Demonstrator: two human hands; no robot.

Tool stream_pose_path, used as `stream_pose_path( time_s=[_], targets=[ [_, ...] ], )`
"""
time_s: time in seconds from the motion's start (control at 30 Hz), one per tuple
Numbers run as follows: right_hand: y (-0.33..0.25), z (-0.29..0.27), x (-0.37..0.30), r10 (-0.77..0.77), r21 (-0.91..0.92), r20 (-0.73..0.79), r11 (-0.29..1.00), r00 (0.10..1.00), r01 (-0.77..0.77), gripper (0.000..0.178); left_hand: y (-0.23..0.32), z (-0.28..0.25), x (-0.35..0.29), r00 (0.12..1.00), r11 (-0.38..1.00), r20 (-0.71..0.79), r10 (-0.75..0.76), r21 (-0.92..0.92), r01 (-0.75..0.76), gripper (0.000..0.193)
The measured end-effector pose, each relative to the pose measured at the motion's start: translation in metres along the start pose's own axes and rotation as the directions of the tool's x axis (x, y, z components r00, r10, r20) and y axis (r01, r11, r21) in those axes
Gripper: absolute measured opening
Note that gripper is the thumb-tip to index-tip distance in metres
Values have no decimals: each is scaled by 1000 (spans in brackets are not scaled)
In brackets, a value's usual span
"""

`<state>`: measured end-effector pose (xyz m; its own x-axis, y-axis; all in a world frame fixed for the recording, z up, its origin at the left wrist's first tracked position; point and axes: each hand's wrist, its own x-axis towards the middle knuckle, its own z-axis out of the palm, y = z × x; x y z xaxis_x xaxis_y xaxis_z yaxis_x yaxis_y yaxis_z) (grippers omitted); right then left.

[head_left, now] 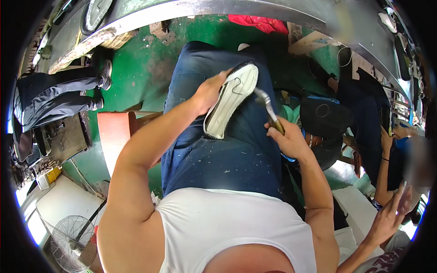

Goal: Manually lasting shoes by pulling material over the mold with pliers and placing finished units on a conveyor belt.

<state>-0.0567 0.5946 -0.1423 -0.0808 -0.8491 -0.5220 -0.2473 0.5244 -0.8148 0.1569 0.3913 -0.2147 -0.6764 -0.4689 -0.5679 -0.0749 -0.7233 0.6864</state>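
Observation:
A shoe (232,102) is held sole side up above my lap, its pale underside facing me and a dark edge around it. A curved dark line shows on the forefoot. My left hand (212,93) is closed on the shoe's left side, with the fingers partly hidden behind it. In my right hand (291,140) is a curved metal hand tool (268,105) with a yellowish grip; its exact kind is unclear. The tool's bent head is close to the right edge of the shoe; whether they touch I cannot tell. My lap in dark blue cloth (218,159) lies below both.
A metal-edged workbench (255,10) curves across the far side. Left of my legs stands a reddish wooden block or stool (114,129). A wire fan (73,241) is at lower left. Other people are close by, with dark-trousered legs (63,91) left and a forearm (382,227) right.

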Motion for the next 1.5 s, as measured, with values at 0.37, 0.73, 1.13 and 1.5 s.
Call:
stream_pose_path(
  time_s=[0.37,0.73,1.13,1.5],
  targets=[
    [-76,-11,20,-20,-589,235,792,972,159,38,-66,16,-37,947,777,-5,322,573,-261,61],
    [-16,38,54,-135,-426,58,893,989,147,28,-55,-25,-14,984,954,179,-18,-293,71,58],
    [-53,-7,20,-96,-565,44,819,994,104,33,-71,12,11,926,880,83,369,289,-377,64],
    [-26,22,57,-59,-142,80,987,995,70,23,-45,24,-22,902,764,-94,421,573,-297,64]
  ],
)
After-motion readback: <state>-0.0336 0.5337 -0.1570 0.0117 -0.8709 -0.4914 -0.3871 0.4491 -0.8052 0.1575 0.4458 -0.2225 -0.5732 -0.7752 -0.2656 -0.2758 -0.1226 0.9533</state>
